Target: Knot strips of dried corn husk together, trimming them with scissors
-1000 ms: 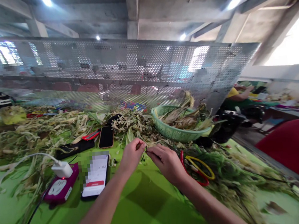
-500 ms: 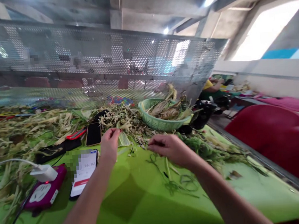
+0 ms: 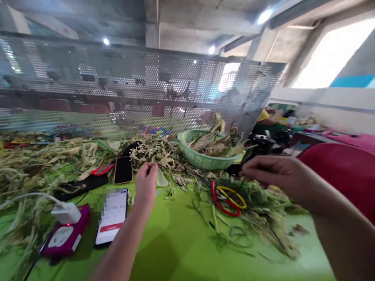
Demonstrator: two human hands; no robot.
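My left hand [image 3: 146, 184] is closed in a pinch on a pale green strip of husk [image 3: 161, 178], just above the green table [image 3: 170, 238]. Farther right, my right hand [image 3: 281, 176] has its fingers drawn together over a heap of green shredded fibres [image 3: 262, 212]. What its fingertips hold, if anything, cannot be made out. Left of them, a red loop [image 3: 220, 205] and a yellow loop [image 3: 234, 194] show over the fibres, looking like handles. Whether these loops connect to my right hand is unclear.
A green basket [image 3: 204, 160] of dried husks stands behind. Husk strips [image 3: 67, 155] cover the back left. Two phones, one lit [image 3: 111, 226] and one dark [image 3: 123, 169], lie beside a purple power block [image 3: 65, 238] with cables. Red chair [image 3: 349, 187] at right; a person sits beyond.
My right hand has moved right, away from my left hand. The red and yellow loops now show where none were visible before. My left hand keeps its pinch on the husk strip.
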